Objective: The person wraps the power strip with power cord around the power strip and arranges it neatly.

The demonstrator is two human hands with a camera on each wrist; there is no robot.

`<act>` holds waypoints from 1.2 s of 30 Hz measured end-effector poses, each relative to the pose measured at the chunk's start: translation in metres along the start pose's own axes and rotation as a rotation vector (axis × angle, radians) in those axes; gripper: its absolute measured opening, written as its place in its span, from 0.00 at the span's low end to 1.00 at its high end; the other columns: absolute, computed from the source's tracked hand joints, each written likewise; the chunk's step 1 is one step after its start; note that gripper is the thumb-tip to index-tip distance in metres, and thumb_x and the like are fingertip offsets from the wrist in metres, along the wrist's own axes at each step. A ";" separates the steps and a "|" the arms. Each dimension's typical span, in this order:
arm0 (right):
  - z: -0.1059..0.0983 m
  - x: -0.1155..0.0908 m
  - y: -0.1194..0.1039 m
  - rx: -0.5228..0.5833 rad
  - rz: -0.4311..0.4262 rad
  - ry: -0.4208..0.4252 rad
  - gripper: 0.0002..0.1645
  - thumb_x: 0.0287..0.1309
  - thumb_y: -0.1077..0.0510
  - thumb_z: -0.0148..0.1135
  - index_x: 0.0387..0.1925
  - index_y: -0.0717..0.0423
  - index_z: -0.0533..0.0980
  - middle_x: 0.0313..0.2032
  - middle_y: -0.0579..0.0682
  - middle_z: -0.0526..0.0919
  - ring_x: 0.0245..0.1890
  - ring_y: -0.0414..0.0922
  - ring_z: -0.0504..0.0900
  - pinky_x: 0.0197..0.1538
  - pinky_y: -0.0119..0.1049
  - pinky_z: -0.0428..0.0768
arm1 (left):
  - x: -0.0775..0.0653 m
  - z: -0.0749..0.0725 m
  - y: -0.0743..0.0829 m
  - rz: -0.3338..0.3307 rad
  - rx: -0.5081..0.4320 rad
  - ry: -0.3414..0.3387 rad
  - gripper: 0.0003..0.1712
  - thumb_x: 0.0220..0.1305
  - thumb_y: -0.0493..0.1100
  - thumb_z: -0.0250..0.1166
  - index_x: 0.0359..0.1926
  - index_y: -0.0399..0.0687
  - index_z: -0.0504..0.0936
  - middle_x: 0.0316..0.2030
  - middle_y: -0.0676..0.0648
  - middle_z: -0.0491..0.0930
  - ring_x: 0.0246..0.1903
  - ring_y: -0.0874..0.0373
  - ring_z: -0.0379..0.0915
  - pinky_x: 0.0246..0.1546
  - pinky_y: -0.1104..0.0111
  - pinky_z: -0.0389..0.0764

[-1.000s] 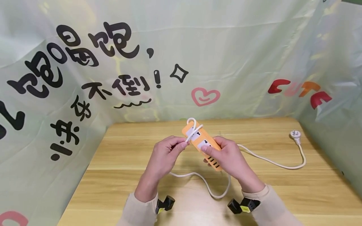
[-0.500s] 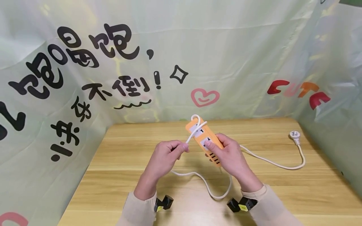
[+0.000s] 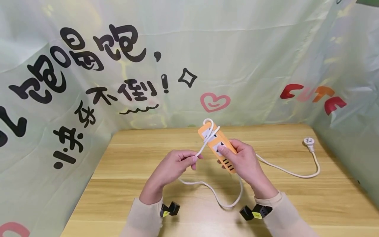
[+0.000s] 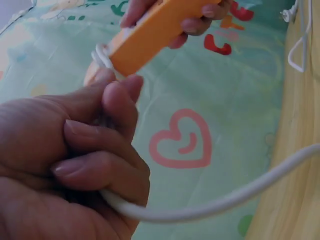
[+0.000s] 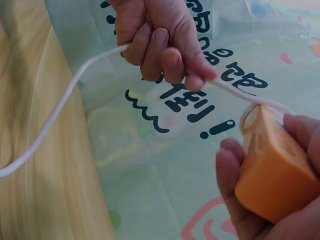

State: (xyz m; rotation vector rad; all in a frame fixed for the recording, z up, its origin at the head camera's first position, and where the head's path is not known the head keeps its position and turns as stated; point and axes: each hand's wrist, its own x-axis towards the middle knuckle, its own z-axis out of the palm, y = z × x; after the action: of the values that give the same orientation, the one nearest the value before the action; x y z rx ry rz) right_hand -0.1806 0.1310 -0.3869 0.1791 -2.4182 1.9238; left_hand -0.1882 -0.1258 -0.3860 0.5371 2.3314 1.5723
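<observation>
In the head view, my right hand (image 3: pixel 244 161) grips an orange power strip (image 3: pixel 218 144), thumb on its socket face and fingers beneath. The strip is tilted, held above the table, its far end up and to the left. Its white cord (image 3: pixel 202 148) loops at the far end and crosses over the sockets. My left hand (image 3: pixel 176 166) pinches this cord between thumb and index finger, left of the strip. The left wrist view shows the other fingers of the left hand (image 4: pixel 100 145) curled around the cord (image 4: pixel 200 212), which trails out below them.
A wooden table (image 3: pixel 133 194) lies beneath. Slack cord curves across it below my hands, and the white plug (image 3: pixel 309 141) rests at the right. A printed pale green cloth (image 3: pixel 251 65) stands behind and at both sides. Black cameras sit on both wrists.
The power strip and right hand have shifted slightly right. The left hand has slid along the cord, leaving a longer stretch between it and the strip. The plug stays put.
</observation>
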 end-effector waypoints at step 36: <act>-0.022 -0.006 -0.006 0.132 -0.092 -0.341 0.12 0.73 0.60 0.65 0.50 0.66 0.81 0.32 0.59 0.86 0.26 0.52 0.90 0.27 0.51 0.88 | 0.013 -0.019 -0.034 0.021 0.253 -0.007 0.18 0.78 0.57 0.62 0.34 0.55 0.87 0.19 0.56 0.62 0.21 0.62 0.57 0.27 0.69 0.65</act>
State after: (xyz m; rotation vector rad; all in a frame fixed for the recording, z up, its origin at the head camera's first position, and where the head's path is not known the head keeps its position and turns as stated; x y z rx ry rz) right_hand -0.1752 0.1511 -0.3769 0.6618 -2.4190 2.1628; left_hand -0.2134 -0.1472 -0.4112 0.6231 2.5433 1.2886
